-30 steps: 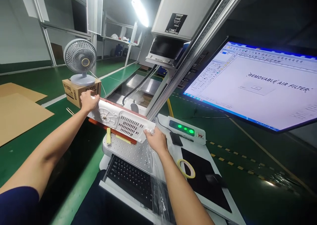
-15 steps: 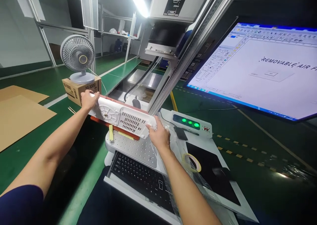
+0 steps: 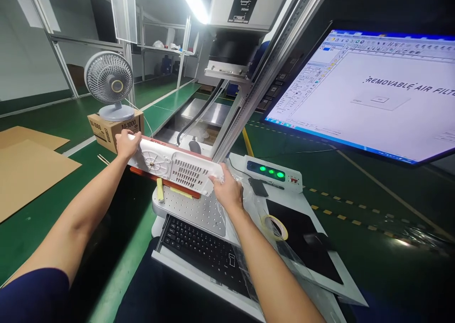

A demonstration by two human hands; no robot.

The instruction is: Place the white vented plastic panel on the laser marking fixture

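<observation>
A long white plastic panel (image 3: pixel 174 166) with a round hub and a slotted grille lies across a red fixture bar (image 3: pixel 167 188) on the perforated white work plate (image 3: pixel 199 214). My left hand (image 3: pixel 127 143) grips the panel's left end. My right hand (image 3: pixel 227 190) holds its right end, with clear plastic film (image 3: pixel 249 204) bunched under the fingers. The grey marking-machine head (image 3: pixel 231 52) hangs above the panel.
A black keyboard (image 3: pixel 202 252) sits in front of the plate. To the right are a control box with green lights (image 3: pixel 272 172), a tape roll (image 3: pixel 275 227) and a black mat (image 3: pixel 302 247). A monitor (image 3: pixel 373 95) stands at right; a small fan (image 3: pixel 108 83) on a cardboard box (image 3: pixel 113 128) at left.
The view has shifted slightly. Both hands keep their hold on the panel's ends, and the right hand has pressed a little closer against the right end.
</observation>
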